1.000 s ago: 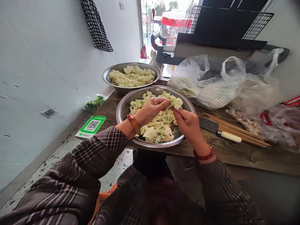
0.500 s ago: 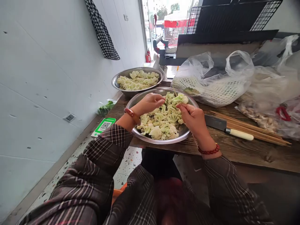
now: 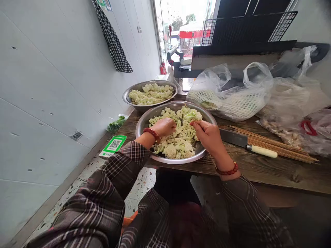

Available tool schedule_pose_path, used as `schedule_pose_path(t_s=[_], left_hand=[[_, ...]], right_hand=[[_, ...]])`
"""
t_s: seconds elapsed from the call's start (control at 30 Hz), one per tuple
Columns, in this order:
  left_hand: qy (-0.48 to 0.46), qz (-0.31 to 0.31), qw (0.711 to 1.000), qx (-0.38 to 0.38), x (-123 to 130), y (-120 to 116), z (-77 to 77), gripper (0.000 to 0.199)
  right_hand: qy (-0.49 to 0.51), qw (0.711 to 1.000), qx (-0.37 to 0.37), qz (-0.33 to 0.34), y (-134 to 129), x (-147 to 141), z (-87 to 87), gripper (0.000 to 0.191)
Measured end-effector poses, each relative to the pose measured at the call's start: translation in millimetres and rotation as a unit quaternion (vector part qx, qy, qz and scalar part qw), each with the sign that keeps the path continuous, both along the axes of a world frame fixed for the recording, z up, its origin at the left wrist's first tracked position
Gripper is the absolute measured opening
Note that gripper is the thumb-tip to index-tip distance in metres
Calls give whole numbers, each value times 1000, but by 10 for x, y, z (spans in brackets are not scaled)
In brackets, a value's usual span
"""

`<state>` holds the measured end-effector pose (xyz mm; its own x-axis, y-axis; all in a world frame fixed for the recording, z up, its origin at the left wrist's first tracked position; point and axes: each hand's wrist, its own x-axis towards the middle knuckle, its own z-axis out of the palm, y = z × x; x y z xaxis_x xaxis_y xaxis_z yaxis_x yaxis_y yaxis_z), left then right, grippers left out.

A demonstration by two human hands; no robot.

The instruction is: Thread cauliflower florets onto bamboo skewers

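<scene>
A steel bowl (image 3: 178, 161) full of cauliflower florets (image 3: 181, 146) stands near the table's front edge. Over its left part is my left hand (image 3: 165, 126), its fingers curled down among the florets; what they grip, if anything, is hidden. At the bowl's right side my right hand (image 3: 207, 134) pinches a thin wooden skewer (image 3: 212, 159), whose lower end shows beneath the palm. A pale green floret (image 3: 193, 115) lies just beyond the right fingertips. Behind, a second steel bowl (image 3: 126, 97) holds more cauliflower (image 3: 151, 94).
To the right lie a cleaver (image 3: 235, 138) with a pale handle and a bundle of skewers (image 3: 281, 146). Plastic bags (image 3: 240, 100) stand behind them. At the left are a green QR code sign (image 3: 113, 144), leafy greens (image 3: 116, 124) and the wall (image 3: 51, 86).
My left hand has moved down into the florets and its fingers have closed. My right hand has shifted slightly left and down. The view has tilted a little.
</scene>
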<state>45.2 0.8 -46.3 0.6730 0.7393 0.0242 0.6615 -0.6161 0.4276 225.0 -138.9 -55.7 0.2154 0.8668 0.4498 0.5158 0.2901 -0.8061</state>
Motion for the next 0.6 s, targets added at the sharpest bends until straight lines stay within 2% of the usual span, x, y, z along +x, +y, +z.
schedule_pose_path(t_s=[0.07, 0.1, 0.13, 0.23, 0.3, 0.37, 0.47, 0.6], left_hand=[[-85, 26, 994, -59, -37, 7, 39, 15], [-151, 42, 981, -111, -58, 9, 58, 15], [-225, 55, 958, -170, -78, 9, 76, 16], [-415, 72, 850, -316, -132, -14, 125, 20], [-482, 69, 791, -370, -158, -42, 156, 23], [-523, 66, 751, -397, -176, -67, 180, 23], [-557, 61, 725, -401, -193, -90, 202, 25], [-560, 43, 725, -397, -198, -123, 226, 24]], right_hand=[[2, 1000, -1, 1, -6, -3, -1, 38], [2, 1000, 0, 2, -8, -4, -3, 38], [0, 1000, 1, 4, -11, -4, -6, 38], [-10, 1000, 1, 14, -17, -2, -19, 38], [-20, 1000, 2, 19, -19, 1, -27, 37], [-36, 999, 2, 30, -21, 0, -33, 36], [-73, 995, 8, 63, -24, -9, -41, 33], [-109, 990, 25, 85, -10, -16, -62, 31]])
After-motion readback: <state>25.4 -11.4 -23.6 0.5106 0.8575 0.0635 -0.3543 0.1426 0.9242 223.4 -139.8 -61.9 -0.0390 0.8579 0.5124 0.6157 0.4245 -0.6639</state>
